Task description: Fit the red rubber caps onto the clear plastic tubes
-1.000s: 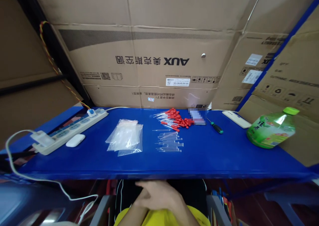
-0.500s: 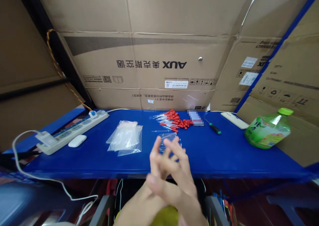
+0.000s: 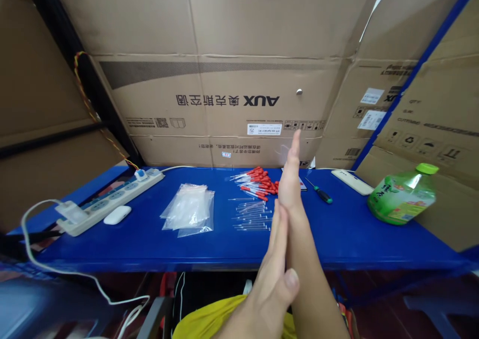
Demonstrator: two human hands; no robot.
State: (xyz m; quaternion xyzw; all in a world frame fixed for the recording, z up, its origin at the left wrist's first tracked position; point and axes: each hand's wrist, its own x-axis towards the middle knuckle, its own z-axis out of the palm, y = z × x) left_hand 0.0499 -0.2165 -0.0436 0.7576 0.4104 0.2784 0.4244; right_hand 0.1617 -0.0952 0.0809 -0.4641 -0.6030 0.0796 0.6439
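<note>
My left hand (image 3: 272, 266) is flat with its fingers straight, pressed against the heel and wrist of my right hand. Upright and farther forward, my right hand (image 3: 291, 182) stretches its fingers toward the cardboard, seen edge-on. Neither hand holds anything. Just left of the hands lie several thin clear tubes (image 3: 252, 215) side by side on the blue table (image 3: 352, 239). Behind them is a pile of droppers with red bulbs (image 3: 258, 182); my right hand hides its right edge. A small flat item (image 3: 303, 185) is partly covered by that hand.
Clear plastic bags (image 3: 190, 207) lie in a stack left of centre. A white earbud case (image 3: 117, 215) sits by a power strip (image 3: 112, 199). On the right are a screwdriver (image 3: 321, 193), a white power bank-like block (image 3: 352, 181) and a green bottle (image 3: 402, 194) on its side. Cardboard (image 3: 224, 80) walls the back.
My interlaced fingers have come apart and straightened. My right hand has slid forward and up past the left, and the clear tubes now show fully.
</note>
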